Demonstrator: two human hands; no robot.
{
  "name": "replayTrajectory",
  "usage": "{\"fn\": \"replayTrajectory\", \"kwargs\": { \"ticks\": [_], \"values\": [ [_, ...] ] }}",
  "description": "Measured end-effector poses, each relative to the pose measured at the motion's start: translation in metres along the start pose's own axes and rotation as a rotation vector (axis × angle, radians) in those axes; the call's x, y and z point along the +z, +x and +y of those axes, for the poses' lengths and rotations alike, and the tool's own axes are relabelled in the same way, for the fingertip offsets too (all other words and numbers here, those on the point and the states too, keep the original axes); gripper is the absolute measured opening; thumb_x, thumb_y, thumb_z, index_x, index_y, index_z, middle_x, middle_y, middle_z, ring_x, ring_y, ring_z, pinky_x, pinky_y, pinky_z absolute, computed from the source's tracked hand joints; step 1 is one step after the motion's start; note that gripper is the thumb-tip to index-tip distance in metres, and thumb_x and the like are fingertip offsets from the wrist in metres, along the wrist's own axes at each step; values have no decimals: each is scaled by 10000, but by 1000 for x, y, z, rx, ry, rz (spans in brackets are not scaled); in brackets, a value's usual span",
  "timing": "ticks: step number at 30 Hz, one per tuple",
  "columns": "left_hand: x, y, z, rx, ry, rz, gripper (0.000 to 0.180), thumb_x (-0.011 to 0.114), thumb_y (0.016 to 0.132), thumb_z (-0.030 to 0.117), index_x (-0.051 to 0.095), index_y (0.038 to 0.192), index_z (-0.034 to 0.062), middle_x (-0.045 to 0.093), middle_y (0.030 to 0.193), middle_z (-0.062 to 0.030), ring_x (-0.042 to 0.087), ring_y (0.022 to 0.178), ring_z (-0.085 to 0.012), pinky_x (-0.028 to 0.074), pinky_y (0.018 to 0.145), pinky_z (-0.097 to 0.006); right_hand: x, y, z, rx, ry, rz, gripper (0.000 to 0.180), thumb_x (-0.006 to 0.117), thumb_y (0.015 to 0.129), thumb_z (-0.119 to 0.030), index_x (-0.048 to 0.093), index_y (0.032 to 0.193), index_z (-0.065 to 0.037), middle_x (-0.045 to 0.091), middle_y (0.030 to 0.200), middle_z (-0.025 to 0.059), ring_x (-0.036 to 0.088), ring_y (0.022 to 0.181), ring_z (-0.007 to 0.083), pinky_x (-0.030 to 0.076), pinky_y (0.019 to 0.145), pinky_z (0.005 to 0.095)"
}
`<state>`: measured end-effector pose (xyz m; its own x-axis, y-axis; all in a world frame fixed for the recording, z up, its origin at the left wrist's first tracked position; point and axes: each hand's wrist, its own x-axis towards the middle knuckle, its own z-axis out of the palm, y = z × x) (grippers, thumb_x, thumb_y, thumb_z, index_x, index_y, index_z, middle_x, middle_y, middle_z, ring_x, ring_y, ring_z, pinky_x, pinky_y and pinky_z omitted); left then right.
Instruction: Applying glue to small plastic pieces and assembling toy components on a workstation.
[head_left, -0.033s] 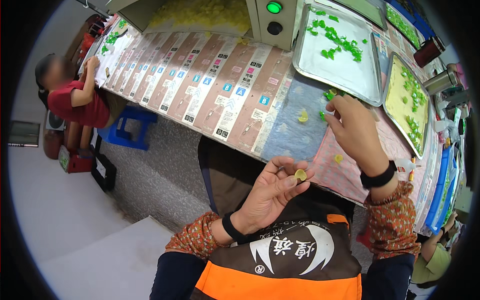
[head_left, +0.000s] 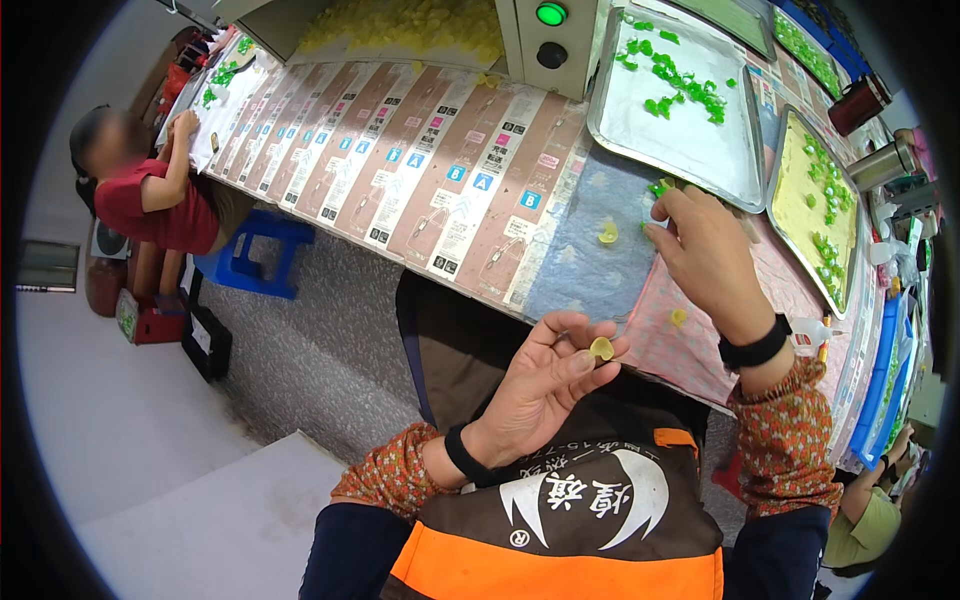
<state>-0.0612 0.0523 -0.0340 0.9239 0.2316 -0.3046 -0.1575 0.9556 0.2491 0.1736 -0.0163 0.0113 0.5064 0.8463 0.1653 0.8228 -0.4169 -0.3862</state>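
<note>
My left hand (head_left: 540, 385) is in front of the dark apron at the table's front edge. Its thumb and fingers pinch a small yellow cup-shaped petal (head_left: 601, 348), hollow side showing. Over the blue cloth (head_left: 585, 265), my right hand (head_left: 705, 250) reaches down with thumb and index finger curled close together. A bit of green shows at those fingertips, but what they grip is largely hidden. Just beyond them is a small green piece (head_left: 658, 187). One loose yellow petal (head_left: 608, 233) lies on the blue cloth, another (head_left: 678, 317) on the pink checked cloth (head_left: 655, 345).
Behind my right hand is a metal tray (head_left: 650, 145) with green pieces; a yellow-lined tray (head_left: 790, 200) holds more. A machine housing (head_left: 550, 85) with a lit green button stands at the back, near a heap of yellow petals (head_left: 400, 35). A person (head_left: 165, 195) sits at far left.
My right hand has shifted very slightly, its thumb a little to the left. My left hand keeps the yellow petal in the same place.
</note>
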Motion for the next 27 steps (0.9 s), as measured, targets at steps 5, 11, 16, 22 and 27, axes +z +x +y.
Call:
{"fn": "replayTrajectory", "kwargs": {
  "ticks": [5,11,16,22,27],
  "values": [
    [-2,5,4,14,7,4,324,576,974,-39,522,1259,107,593,1324,-113,550,1312,-303,557,1041,-358,20,13,8,2,-75,-72,182,710,803,-125,590,873,-8,620,869,192,624,858,397,487,753,500],
    [-6,10,2,20,13,-6,328,582,969,-41,521,1255,108,599,1312,-103,544,1319,-298,553,1046,-357,27,2,18,-36,-71,-76,113,622,812,-71,547,860,-2,622,811,216,618,788,444,481,724,537],
    [-2,11,0,34,44,18,320,597,965,-27,499,1240,101,593,1303,-92,552,1310,-256,533,1051,-342,-3,-9,-4,59,89,-75,116,621,833,-45,522,868,5,608,733,172,641,703,358,494,639,465],
    [0,11,-6,118,73,8,333,604,951,-55,483,1231,80,585,1302,-107,548,1310,-251,526,1058,-343,-30,-69,-45,464,1082,-124,103,656,932,-7,572,987,15,611,823,28,604,678,77,507,601,215],
    [6,15,-15,172,129,-11,351,608,934,-87,467,1217,64,572,1301,-133,543,1310,-246,500,1076,-343,-16,-108,-64,548,1206,-58,145,653,949,-1,569,1065,15,645,946,40,606,740,55,531,622,207]
  ]
}}
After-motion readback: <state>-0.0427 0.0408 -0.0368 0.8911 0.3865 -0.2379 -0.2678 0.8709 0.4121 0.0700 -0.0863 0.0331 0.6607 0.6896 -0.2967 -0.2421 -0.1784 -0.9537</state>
